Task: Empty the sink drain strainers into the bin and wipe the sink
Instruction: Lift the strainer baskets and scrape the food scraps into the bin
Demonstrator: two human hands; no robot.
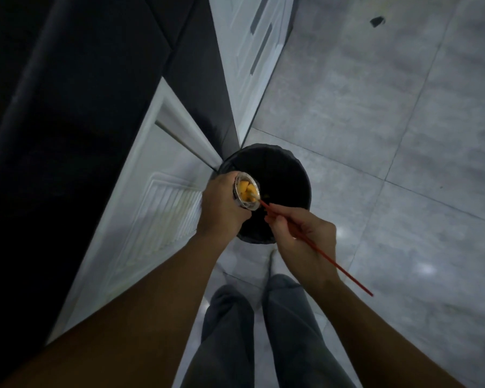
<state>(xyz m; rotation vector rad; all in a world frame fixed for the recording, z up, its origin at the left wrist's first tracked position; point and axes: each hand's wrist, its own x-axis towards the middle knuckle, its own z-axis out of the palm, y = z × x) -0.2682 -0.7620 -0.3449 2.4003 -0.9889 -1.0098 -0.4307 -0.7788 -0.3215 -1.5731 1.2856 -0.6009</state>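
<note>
My left hand [221, 207] grips a round metal sink strainer [246, 193], tilted on its side over the left rim of a black round bin [287, 175]. Yellow-orange food scraps sit inside the strainer. My right hand [301, 235] pinches a thin red stick [319, 251], whose tip pokes into the strainer's scraps. The stick's other end reaches back to the right past my wrist. The bin's inside is dark, with a small yellowish bit visible near the stick's tip.
White cabinet doors [157, 214] stand to the left of the bin under a dark countertop [81, 93]. Grey floor tiles [403, 135] spread to the right. My legs in grey trousers [263, 331] are just behind the bin. A small dark object [377, 21] lies far off.
</note>
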